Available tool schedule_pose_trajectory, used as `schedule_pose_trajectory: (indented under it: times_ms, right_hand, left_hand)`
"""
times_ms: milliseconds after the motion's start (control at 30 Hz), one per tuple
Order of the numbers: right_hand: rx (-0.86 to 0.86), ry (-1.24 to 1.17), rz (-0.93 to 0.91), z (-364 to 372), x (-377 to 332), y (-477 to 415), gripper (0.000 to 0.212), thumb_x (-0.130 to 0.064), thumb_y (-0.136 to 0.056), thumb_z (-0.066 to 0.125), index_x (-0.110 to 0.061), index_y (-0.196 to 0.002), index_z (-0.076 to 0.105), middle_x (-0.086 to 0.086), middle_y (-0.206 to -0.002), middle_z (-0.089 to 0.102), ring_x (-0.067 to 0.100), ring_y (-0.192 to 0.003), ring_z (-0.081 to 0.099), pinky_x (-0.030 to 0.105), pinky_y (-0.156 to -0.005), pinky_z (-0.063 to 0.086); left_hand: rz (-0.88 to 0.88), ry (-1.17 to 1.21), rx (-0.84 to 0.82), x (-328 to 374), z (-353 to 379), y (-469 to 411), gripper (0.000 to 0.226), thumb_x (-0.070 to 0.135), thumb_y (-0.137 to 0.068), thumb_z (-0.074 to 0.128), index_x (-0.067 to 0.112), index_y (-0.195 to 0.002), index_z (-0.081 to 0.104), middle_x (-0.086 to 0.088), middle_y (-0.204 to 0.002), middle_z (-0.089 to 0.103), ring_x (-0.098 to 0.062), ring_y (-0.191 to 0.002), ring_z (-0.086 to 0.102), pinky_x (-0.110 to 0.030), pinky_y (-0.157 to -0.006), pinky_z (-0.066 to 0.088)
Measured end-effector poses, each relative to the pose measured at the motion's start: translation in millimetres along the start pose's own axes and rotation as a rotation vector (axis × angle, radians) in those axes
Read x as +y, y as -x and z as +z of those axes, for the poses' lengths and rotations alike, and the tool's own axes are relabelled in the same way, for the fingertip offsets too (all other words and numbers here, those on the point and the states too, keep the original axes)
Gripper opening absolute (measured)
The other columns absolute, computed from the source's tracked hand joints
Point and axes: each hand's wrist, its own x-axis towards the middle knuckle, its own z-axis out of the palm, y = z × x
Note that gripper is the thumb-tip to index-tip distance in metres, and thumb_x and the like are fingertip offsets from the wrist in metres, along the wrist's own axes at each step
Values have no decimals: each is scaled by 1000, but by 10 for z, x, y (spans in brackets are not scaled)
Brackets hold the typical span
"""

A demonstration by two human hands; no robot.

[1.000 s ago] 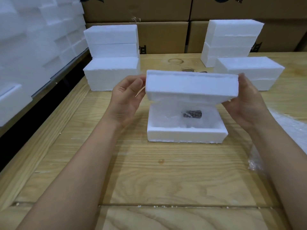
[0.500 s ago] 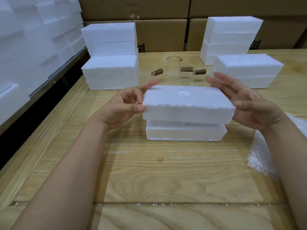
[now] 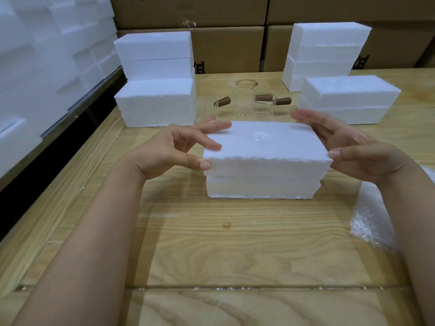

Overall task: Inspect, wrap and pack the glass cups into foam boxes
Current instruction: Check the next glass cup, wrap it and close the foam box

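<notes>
Head view looks down on a white foam box (image 3: 262, 185) standing in the middle of the wooden table (image 3: 211, 250), its long axis running left to right across the view. Its foam lid (image 3: 266, 149) sits on the lower half, overhanging slightly at both ends. A faint round moulded mark shows on the lid's top; no readable writing appears there.

The left hand (image 3: 169, 152) has spread fingers, thumb tip against the lid's left front corner and fingertips resting on its left top edge. The right hand (image 3: 357, 151) mirrors it, thumb at the right front corner, fingers fanned along the right end. Neither hand is curled shut; both lightly touch the lid.

Just behind the box stand three clear glass cups (image 3: 244, 101) with brown handles. Far left, three foam boxes sit in the left stack (image 3: 156, 78); far right, two form the right stack (image 3: 324, 52), with one more, the single box (image 3: 348, 97), in front. Bubble wrap (image 3: 369, 222) lies at the right edge. Cardboard cartons (image 3: 233, 48) line the back; their printing is too cropped to read.
</notes>
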Motion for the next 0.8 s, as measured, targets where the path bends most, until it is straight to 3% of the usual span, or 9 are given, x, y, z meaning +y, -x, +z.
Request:
schedule_pose_trajectory:
  times_ms: [100, 167, 267, 400, 500, 567, 633, 700, 800]
  right_hand:
    - [5, 93, 81, -9, 7, 10, 75, 22, -90, 30, -32, -142, 38, -23, -135, 48, 2, -130, 39, 9, -98, 40]
    - [4, 83, 96, 12, -18, 27, 75, 22, -90, 32, -34, -140, 41, -21, -132, 51, 5, -127, 42, 12, -97, 43]
    - [-29, -27, 85, 20, -21, 56, 67, 16, -85, 44, -26, -138, 45, -16, -140, 46, 10, -130, 42, 29, -103, 42]
    - [-111, -146, 106, 13, -70, 59, 63, 0, -67, 49, -19, -127, 54, -24, -142, 40, 5, -133, 41, 21, -96, 45]
    - [-110, -155, 117, -10, -65, 65, 57, -2, -65, 51, -21, -118, 56, -28, -144, 37, 1, -136, 35, 21, -99, 44]
    - [-102, -157, 141, -47, -70, 64, 51, -3, -65, 54, -23, -112, 58, -25, -147, 35, 0, -137, 33, 22, -99, 45]
    - [-73, -157, 158, -77, -86, 73, 43, -3, -66, 58, -26, -102, 60, -16, -146, 40, 7, -135, 39, 22, -95, 48]
    - [-59, -152, 132, -88, -68, 114, 32, -9, -67, 62, -27, -94, 61, -7, -134, 51, 10, -124, 50, 23, -88, 50]
    - [-78, -186, 91, -53, 20, 199, 20, -17, -75, 63, -26, -93, 59, -4, -103, 59, 13, -96, 57, 24, -81, 51]
  left_hand:
    - [-48, -59, -10, -18, -6, -5, 42, 1, -59, 78, 33, -86, 79, 17, -132, 59, 3, -141, 26, -26, -115, 20]
    - [-50, -72, -20, -13, 2, -12, 41, 5, -58, 81, 34, -86, 78, 17, -132, 59, 4, -141, 26, -26, -115, 19]
    - [-43, -80, -13, -31, 2, -24, 40, 6, -57, 82, 35, -85, 78, 16, -131, 61, 4, -141, 26, -24, -114, 21]
    - [-39, -58, -5, -69, 12, -36, 39, 10, -54, 83, 34, -84, 78, 16, -131, 60, 3, -142, 25, -24, -115, 21]
    - [-32, 8, -16, -75, 42, -25, 34, 15, -56, 80, 32, -85, 79, 19, -142, 49, 5, -142, 23, -15, -112, 28]
    - [-30, 46, 2, -77, 57, -5, 34, 14, -57, 80, 31, -86, 79, 20, -152, 35, 5, -143, 20, -18, -113, 28]
    - [-45, 49, 31, -87, 87, 18, 43, 15, -56, 80, 33, -95, 77, 15, -157, 24, 1, -145, 16, -32, -118, 24]
    - [-57, 49, 51, -112, 148, 35, 62, 15, -55, 82, 37, -111, 69, 6, -155, 30, -10, -146, 23, -45, -119, 24]
    - [-29, 36, 26, -186, 265, 60, 94, 12, -56, 84, 44, -135, 45, 6, -148, 38, -15, -139, 37, -42, -110, 38]
